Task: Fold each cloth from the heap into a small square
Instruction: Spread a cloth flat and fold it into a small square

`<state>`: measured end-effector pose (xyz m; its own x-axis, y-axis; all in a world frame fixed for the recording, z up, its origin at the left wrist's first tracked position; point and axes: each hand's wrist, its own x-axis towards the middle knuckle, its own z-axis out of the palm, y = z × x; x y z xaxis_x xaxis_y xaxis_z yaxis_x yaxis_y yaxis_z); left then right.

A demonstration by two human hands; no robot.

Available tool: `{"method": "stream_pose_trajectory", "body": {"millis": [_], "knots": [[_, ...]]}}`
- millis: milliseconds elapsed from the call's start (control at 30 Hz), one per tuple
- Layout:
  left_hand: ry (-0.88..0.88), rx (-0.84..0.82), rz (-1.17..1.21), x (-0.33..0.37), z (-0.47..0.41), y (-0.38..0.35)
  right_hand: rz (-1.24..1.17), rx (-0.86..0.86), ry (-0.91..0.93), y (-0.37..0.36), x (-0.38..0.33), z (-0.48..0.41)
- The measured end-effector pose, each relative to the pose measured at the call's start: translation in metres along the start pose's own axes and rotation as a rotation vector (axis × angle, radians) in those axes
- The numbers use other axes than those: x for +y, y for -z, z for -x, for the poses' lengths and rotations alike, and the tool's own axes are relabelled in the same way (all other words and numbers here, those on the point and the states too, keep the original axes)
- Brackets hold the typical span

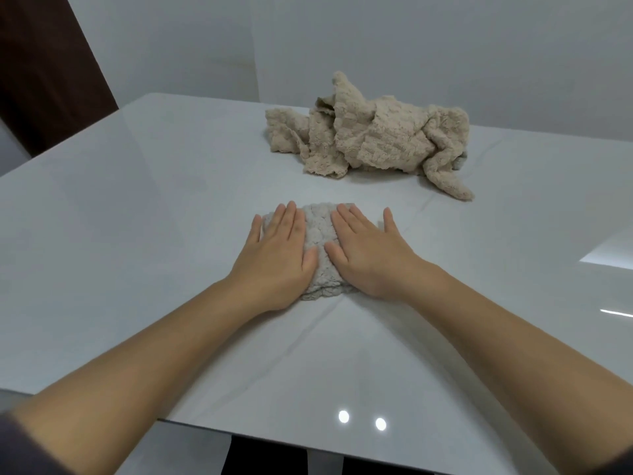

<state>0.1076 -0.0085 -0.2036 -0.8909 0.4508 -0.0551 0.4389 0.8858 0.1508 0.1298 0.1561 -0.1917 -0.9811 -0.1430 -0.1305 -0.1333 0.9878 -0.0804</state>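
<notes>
A small folded pale grey cloth (320, 234) lies on the white table (137, 207) in the middle of the head view. My left hand (277, 255) presses flat on its left part, fingers straight. My right hand (370, 252) presses flat on its right part, fingers straight and a little spread. Only a strip of the cloth shows between the two hands. Behind it, toward the table's far edge, sits a heap of crumpled beige cloths (373, 138), apart from both hands.
The glossy table top reflects two ceiling lights near its front edge. A white wall stands behind the table, and a dark brown door or panel (44, 70) is at the far left. A dark gap shows under the front edge.
</notes>
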Motion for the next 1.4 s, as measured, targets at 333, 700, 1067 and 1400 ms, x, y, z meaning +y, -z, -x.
{"method": "stream_pose_trajectory", "body": {"millis": [333,700,1067,1400], "knots": [[0.019,0.004,-0.005,-0.002,0.007,-0.001,-0.049,0.034,0.082,-0.003,-0.004,-0.007],[-0.093,0.045,0.029,-0.006,0.016,-0.004,-0.056,0.006,0.033,0.007,-0.004,-0.003],[-0.248,0.065,0.025,-0.02,0.02,0.002,-0.077,0.082,0.025,0.0,-0.011,0.012],[0.357,0.124,0.505,-0.024,-0.009,0.029,-0.235,0.105,-0.079,-0.015,-0.008,0.019]]}}
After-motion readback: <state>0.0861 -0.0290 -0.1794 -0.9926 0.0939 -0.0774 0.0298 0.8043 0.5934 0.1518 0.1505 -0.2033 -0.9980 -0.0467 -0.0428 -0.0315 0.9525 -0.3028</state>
